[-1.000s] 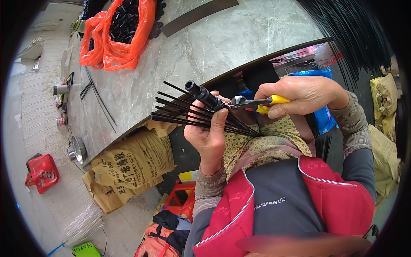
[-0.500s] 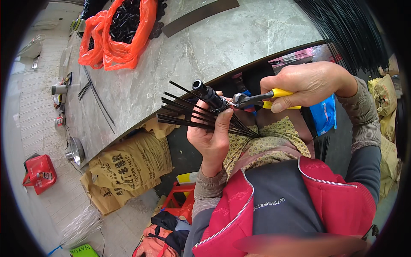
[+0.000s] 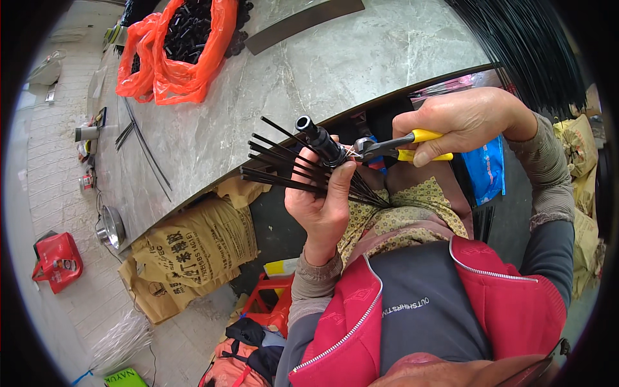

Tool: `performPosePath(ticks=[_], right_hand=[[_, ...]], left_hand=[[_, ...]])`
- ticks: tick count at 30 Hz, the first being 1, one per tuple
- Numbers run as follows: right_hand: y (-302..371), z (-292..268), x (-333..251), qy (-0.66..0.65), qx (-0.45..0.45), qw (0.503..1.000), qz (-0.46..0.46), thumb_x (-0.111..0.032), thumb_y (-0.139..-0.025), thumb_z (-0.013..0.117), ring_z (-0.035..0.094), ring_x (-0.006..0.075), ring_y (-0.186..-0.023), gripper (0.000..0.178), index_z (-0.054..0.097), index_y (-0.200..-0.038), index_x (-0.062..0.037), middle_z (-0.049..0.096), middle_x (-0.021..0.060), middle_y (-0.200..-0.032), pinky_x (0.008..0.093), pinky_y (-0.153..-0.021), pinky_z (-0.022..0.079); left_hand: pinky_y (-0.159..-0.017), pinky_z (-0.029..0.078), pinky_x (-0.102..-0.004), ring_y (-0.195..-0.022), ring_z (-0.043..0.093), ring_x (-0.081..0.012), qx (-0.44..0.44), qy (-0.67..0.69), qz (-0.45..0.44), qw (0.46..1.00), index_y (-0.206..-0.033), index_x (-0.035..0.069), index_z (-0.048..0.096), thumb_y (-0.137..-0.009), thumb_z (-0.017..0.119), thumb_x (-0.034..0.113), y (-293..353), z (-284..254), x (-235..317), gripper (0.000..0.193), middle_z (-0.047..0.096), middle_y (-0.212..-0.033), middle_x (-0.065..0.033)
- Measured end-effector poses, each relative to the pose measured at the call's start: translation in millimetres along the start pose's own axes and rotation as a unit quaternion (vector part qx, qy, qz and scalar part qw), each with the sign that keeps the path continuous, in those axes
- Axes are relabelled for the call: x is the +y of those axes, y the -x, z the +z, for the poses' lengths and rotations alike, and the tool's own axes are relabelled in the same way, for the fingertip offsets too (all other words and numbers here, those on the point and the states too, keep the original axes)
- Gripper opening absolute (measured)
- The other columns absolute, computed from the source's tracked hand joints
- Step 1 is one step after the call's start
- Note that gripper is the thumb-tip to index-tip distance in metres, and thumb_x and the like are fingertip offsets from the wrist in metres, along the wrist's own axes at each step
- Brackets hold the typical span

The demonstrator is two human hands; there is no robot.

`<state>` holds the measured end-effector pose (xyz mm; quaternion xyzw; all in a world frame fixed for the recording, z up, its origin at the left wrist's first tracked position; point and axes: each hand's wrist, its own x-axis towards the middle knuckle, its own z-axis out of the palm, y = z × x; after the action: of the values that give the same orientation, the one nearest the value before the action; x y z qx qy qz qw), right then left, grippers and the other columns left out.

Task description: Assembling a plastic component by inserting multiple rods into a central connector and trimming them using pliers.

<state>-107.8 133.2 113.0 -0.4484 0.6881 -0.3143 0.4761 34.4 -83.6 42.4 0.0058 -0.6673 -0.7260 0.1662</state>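
My left hand (image 3: 319,213) is closed around a black hollow tube fitting (image 3: 322,143) and a fan of thin black rods (image 3: 274,158). The fitting tilts with its hollow end toward the table, and my thumb presses beside its lower end. My right hand (image 3: 467,119) grips pliers (image 3: 390,147) with yellow handles. Their jaws are at a thin, light-coloured wire (image 3: 351,153) at the side of the fitting. Whether the jaws are fully closed on the wire is too small to tell. The rods' other ends run down toward my lap.
The grey stone-patterned table (image 3: 335,61) carries orange-red bags (image 3: 216,58) of small black parts, a dark flat strip (image 3: 303,27) and loose black rods (image 3: 148,145). A large bundle of black strands (image 3: 535,51) is at the far right. Brown sacks (image 3: 200,248) stand below the table edge.
My left hand, with the fitting and rods, has shifted slightly right. The pliers stay at the wire, and their handles are angled a little differently.
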Motion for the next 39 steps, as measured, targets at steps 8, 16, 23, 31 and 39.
performPosePath(ticks=[8,16,23,31,39], right_hand=[[-2,3,7,0.06,0.059,0.996,0.001,-0.03,-0.088,0.072,0.064,0.0361,-0.078,0.04,0.054,-0.108,-0.0008,0.063,0.0168,-0.08,0.0394,-0.065,0.048],[-4,22,-9,0.28,0.213,0.936,0.008,-0.018,-0.077,0.074,0.064,0.0352,-0.069,0.037,0.052,-0.103,-0.0013,0.061,0.0151,-0.078,0.0427,-0.06,0.049],[-9,39,9,0.501,0.338,0.784,-0.141,-0.007,-0.07,0.069,0.064,0.0249,-0.075,0.037,0.057,-0.105,-0.0023,0.057,0.0096,-0.096,0.0345,-0.06,0.052],[-11,48,18,0.548,0.43,0.7,-0.162,-0.012,-0.072,0.071,0.062,0.0258,-0.093,0.061,0.057,-0.13,0.0007,0.057,0.0122,-0.106,0.038,-0.075,0.052],[-10,54,21,0.523,0.403,0.74,-0.125,-0.021,-0.072,0.073,0.06,0.027,-0.092,0.07,0.052,-0.135,0.0015,0.055,0.0138,-0.111,0.0394,-0.076,0.05]], left_hand=[[-0.081,0.055,-0.0274,-0.09,0.067,-0.0171,0.007,0.028,-0.013,0.999,-0.121,-0.01,0.055,-0.089,0.066,-0.009,-3,4,3,0.034,0.067,-0.1,-0.0137],[-0.081,0.055,-0.028,-0.088,0.068,-0.0183,0.027,0.057,-0.029,0.998,-0.122,-0.009,0.055,-0.089,0.065,-0.009,-4,0,0,0.034,0.068,-0.101,-0.0153],[-0.08,0.056,-0.0279,-0.087,0.069,-0.0185,0.03,0.063,-0.043,0.997,-0.121,-0.008,0.055,-0.089,0.066,-0.008,-7,-2,-1,0.033,0.068,-0.101,-0.0152],[-0.079,0.055,-0.0271,-0.086,0.068,-0.0174,0.038,0.074,-0.046,0.995,-0.119,-0.008,0.055,-0.089,0.067,-0.006,-10,-2,-2,0.033,0.068,-0.098,-0.0135],[-0.079,0.052,-0.0241,-0.087,0.066,-0.0145,0.041,0.022,-0.031,0.998,-0.12,-0.007,0.056,-0.089,0.068,-0.006,-9,-2,-5,0.033,0.068,-0.097,-0.0116]])
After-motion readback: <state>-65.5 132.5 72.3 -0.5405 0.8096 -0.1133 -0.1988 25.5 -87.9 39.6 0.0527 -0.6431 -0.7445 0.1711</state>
